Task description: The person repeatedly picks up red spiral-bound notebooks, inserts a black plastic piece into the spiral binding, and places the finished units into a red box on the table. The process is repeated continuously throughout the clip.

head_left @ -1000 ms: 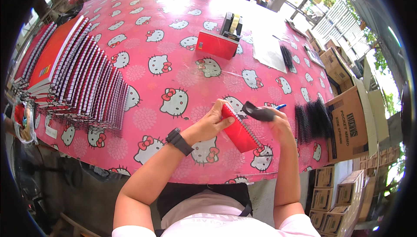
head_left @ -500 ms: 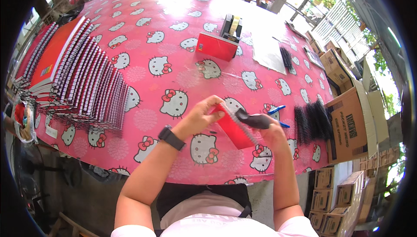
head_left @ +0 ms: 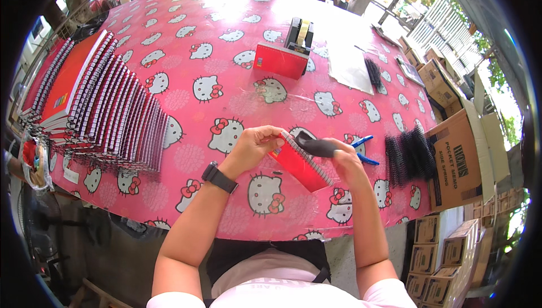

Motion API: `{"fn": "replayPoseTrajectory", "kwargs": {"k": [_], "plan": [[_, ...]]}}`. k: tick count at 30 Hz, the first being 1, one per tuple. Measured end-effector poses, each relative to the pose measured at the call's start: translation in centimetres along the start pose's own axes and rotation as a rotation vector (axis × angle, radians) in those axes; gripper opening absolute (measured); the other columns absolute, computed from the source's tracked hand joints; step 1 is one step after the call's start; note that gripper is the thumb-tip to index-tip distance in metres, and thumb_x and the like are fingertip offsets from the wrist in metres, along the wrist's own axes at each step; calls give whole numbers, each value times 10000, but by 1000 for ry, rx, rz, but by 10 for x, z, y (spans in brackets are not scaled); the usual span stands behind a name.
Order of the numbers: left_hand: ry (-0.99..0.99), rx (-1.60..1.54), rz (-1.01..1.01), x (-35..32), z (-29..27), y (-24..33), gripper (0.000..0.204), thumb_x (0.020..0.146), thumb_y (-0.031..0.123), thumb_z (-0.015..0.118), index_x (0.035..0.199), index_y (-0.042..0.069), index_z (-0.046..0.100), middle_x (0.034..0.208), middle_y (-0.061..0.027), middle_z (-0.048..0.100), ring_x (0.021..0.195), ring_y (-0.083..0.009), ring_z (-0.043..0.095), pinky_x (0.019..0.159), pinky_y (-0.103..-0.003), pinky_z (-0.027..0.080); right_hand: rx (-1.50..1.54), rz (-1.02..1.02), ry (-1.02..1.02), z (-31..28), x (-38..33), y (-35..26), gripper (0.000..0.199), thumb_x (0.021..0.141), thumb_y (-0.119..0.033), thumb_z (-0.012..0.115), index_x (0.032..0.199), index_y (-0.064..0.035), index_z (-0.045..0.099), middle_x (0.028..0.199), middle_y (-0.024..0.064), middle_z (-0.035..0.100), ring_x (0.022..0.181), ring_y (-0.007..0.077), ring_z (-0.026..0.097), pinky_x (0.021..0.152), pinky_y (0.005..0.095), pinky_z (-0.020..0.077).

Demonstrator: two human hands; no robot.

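A small red notebook (head_left: 302, 168) with a wire spiral along one long edge lies tilted between my hands, just above the table. My left hand (head_left: 257, 145), with a black watch at the wrist, pinches its upper left corner. My right hand (head_left: 344, 160) is at the spiral side, its fingers curled. A smooth black piece (head_left: 316, 146) reaches from those fingers to the spiral; whether they grip it or wear it as a cover is unclear. Blue-handled pliers (head_left: 366, 151) show right beside my right hand, their head hidden.
Tall stacks of red spiral notebooks (head_left: 107, 105) stand at left. Black plastic coils (head_left: 409, 158) lie at right beside an open carton (head_left: 460, 161). Farther back are a tape dispenser (head_left: 299, 36), a red pad (head_left: 280, 61) and a white sheet (head_left: 349, 66). Boxes (head_left: 446, 251) are stacked below.
My right hand and the black piece have moved left and up along the spiral, nearer the notebook's upper corner. My left hand keeps its pinch, shifted slightly left.
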State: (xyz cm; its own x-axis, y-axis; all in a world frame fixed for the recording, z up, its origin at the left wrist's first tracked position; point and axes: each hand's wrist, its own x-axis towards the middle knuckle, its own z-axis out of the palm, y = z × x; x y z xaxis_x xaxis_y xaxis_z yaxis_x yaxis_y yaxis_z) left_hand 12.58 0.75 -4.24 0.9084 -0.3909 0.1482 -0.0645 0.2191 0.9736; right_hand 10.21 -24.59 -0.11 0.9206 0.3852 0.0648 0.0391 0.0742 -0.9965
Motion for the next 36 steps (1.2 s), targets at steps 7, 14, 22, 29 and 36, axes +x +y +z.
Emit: {"fn": "replayPoseTrajectory", "kwargs": {"k": [7, 14, 22, 29, 36], "plan": [[21, 2, 6, 2, 3, 5, 157, 891, 49, 634, 1043, 12, 642, 906, 17, 636, 826, -46, 580, 738, -204, 481, -1145, -285, 282, -2, 24, -21, 492, 810, -380, 694, 1171, -56, 611, 1075, 143, 605, 1154, 297, 463, 956, 439, 389], [170, 141, 150, -8, 20, 48, 150, 841, 59, 700, 965, -15, 662, 857, -17, 633, 732, -64, 582, 649, -220, 493, -517, -348, 45, 62, 37, -51, 269, 802, -153, 739, 1005, -10, 637, 908, 91, 624, 777, 165, 621, 687, 282, 512], [211, 450, 241, -26, 32, 74, 135, 822, -42, 669, 952, -20, 643, 882, -61, 653, 775, -86, 613, 645, -221, 516, -410, -521, 48, 64, 26, -49, 263, 788, -173, 758, 886, -9, 579, 799, 54, 561, 694, 127, 560, 600, 268, 456], [382, 455, 115, -31, 59, 93, 163, 801, 36, 729, 935, -10, 647, 840, -41, 666, 778, -86, 611, 691, -232, 508, -505, -662, 120, 65, 18, -49, 154, 820, -68, 654, 928, 14, 581, 826, 137, 570, 723, 305, 579, 648, 360, 467], [453, 643, 148, -41, 64, 97, 152, 822, 90, 721, 923, 11, 640, 816, -23, 655, 745, -65, 585, 660, -227, 481, -619, -652, 32, 69, 17, -43, 199, 859, -76, 605, 1039, -1, 565, 957, 155, 585, 872, 325, 584, 760, 387, 474]]}}
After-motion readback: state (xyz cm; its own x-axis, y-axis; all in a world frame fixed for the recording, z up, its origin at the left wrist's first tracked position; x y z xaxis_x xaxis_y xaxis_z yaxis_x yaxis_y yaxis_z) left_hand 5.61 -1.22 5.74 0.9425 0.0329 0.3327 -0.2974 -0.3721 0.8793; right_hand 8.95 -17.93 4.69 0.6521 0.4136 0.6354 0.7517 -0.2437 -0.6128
